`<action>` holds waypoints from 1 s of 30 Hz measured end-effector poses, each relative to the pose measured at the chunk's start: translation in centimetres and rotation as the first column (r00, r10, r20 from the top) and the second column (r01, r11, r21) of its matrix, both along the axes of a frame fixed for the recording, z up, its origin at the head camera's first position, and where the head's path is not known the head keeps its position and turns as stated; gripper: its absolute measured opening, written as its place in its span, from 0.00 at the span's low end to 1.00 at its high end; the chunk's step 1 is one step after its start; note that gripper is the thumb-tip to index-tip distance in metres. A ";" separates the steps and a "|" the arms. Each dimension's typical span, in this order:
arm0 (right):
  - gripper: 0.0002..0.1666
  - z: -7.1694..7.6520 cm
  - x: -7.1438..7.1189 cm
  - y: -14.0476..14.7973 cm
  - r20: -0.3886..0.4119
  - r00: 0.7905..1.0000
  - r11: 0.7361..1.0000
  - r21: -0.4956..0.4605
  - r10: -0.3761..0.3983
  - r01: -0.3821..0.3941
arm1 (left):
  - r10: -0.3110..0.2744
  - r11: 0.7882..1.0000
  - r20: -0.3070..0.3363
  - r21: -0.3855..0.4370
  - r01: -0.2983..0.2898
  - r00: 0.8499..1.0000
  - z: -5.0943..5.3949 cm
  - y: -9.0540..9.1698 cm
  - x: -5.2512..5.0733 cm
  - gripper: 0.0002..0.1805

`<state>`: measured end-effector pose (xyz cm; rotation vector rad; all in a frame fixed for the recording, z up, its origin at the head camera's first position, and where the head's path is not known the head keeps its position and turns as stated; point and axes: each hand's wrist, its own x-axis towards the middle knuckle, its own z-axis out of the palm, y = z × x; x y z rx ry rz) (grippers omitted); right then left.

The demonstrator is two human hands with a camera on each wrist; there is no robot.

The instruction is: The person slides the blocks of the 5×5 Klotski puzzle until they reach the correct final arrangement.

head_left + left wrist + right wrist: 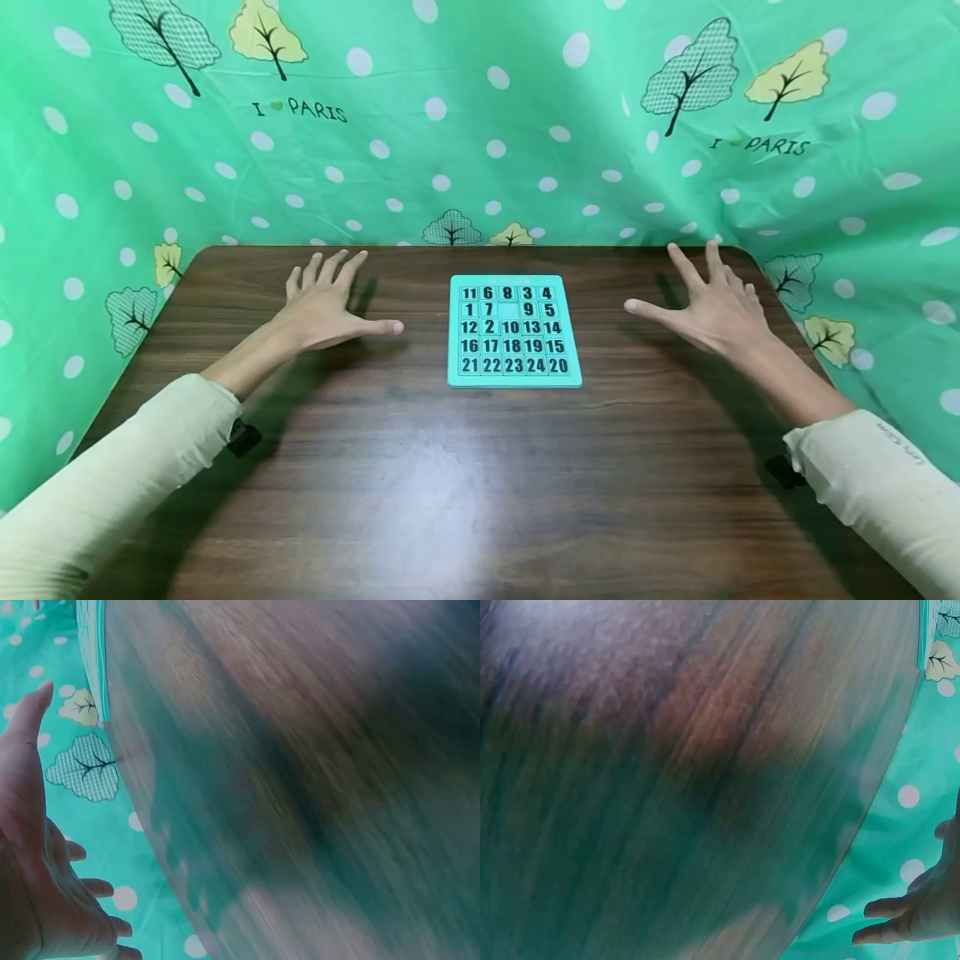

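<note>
A turquoise sliding number puzzle (514, 379) lies flat on the brown wooden table (420, 475), its black-numbered tiles in rows with one gap in the second row. Left of it, my left hand (322, 308) is held with fingers spread and thumb pointing towards the puzzle, holding nothing. On the other side my right hand (716, 312) has its fingers spread in the same way, also with nothing in it. Both hands are apart from the puzzle. Each wrist view shows its hand near the frame's edge, and the left one catches the puzzle's edge (93, 660).
A green curtain (465, 117) with white dots, printed trees and lettering hangs behind the table and along both sides. Light-coloured sleeves cover both forearms, and a dark wrist device (243, 437) sits under the left cuff. Glare falls on the table's near middle.
</note>
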<state>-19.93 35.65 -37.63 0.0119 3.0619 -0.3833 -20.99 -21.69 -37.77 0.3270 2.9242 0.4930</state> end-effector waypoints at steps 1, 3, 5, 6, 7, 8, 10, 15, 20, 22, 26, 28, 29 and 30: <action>0.74 0.0 0.0 0.0 -0.001 1.000 1.000 0.003 0.002 -0.002 | -0.004 1.000 -0.002 -0.002 0.004 1.000 0.0 0.2 0.0 0.78; 0.74 0.0 -0.1 -0.1 -0.002 1.000 1.000 0.009 0.007 -0.007 | -0.012 1.000 -0.007 -0.001 0.012 1.000 0.0 0.5 0.0 0.78; 0.74 0.1 -0.2 -0.2 0.001 1.000 1.000 0.018 0.009 -0.009 | -0.018 1.000 -0.009 0.001 0.018 1.000 0.0 0.9 -0.1 0.78; 0.74 0.1 -0.3 -0.3 0.002 1.000 1.000 0.021 0.010 -0.010 | -0.020 1.000 -0.010 0.003 0.020 1.000 0.0 1.0 -0.1 0.77; 0.74 0.1 -0.3 -0.3 0.004 1.000 1.000 0.022 0.012 -0.012 | -0.023 1.000 -0.013 0.004 0.023 1.000 0.0 1.2 -0.1 0.77; 0.74 0.2 -0.3 -0.4 0.005 1.000 1.000 0.022 0.014 -0.014 | -0.026 1.000 -0.015 0.006 0.026 1.000 -0.1 1.4 -0.1 0.77; 0.73 0.2 -0.3 -0.5 0.008 1.000 1.000 0.019 0.020 -0.020 | -0.031 0.999 -0.014 0.007 0.031 0.999 -0.1 1.7 -0.1 0.77; 0.72 0.2 -0.2 -1.0 0.023 0.999 0.999 0.013 0.039 -0.039 | -0.046 0.999 -0.014 0.007 0.046 0.999 -0.4 2.5 -0.1 0.78; 0.72 0.1 -0.2 -1.3 0.034 0.998 0.999 0.011 0.050 -0.050 | -0.056 0.998 -0.020 0.014 0.056 0.998 -0.5 3.4 -0.1 0.78; 0.72 0.1 -0.2 -1.5 0.037 0.998 0.998 0.011 0.054 -0.054 | -0.061 0.998 -0.016 0.021 0.061 0.998 -0.7 3.6 0.0 0.78; 0.72 0.0 -0.1 -1.9 0.048 0.997 0.998 0.010 0.067 -0.067 | -0.077 0.997 0.004 0.030 0.077 0.997 -1.0 4.1 0.2 0.78; 0.71 -0.1 0.0 -2.2 0.055 0.996 0.997 0.010 0.073 -0.073 | -0.087 0.996 0.011 0.032 0.086 0.996 -1.3 4.4 0.4 0.78; 0.71 -0.1 0.0 -2.4 0.058 0.996 0.997 0.009 0.074 -0.075 | -0.092 0.995 0.011 0.033 0.091 0.996 -1.4 4.5 0.4 0.78; 0.71 -0.1 0.0 -2.5 0.060 0.995 0.997 0.007 0.076 -0.077 | -0.096 0.995 0.011 0.038 0.096 0.995 -1.5 4.6 0.4 0.78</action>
